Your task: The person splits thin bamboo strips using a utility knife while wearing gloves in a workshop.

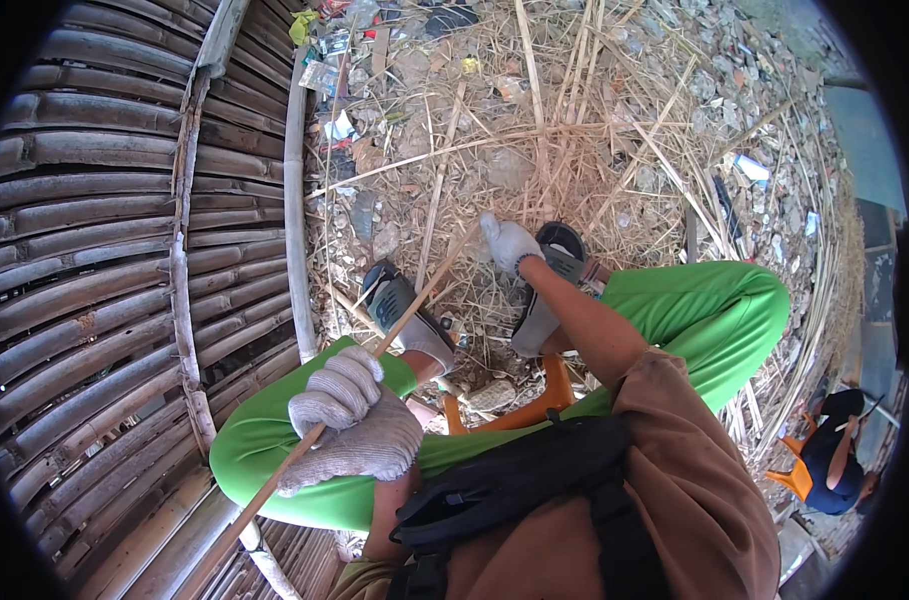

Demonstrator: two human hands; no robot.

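Observation:
A long, thin bamboo strip (pixel 419 296) runs slantwise from the lower left up to the space between my feet. My left hand (pixel 359 425), in a whitish knitted glove, is wrapped round it above my left thigh. Beside the strip's far end is my right hand (pixel 511 246), gloved too, with the thumb stretched forward and the other fingers curled. What those fingers hold, if anything, is hidden, and I cannot tell whether they touch the strip.
A wall of bamboo slats (pixel 94 250) stands at the left. Straw, bamboo shavings (pixel 574 160) and litter cover the ground ahead. My sandalled feet and green-trousered knees frame the work space; an orange stool (pixel 554 385) is under me. Another person (pixel 842 455) sits far right.

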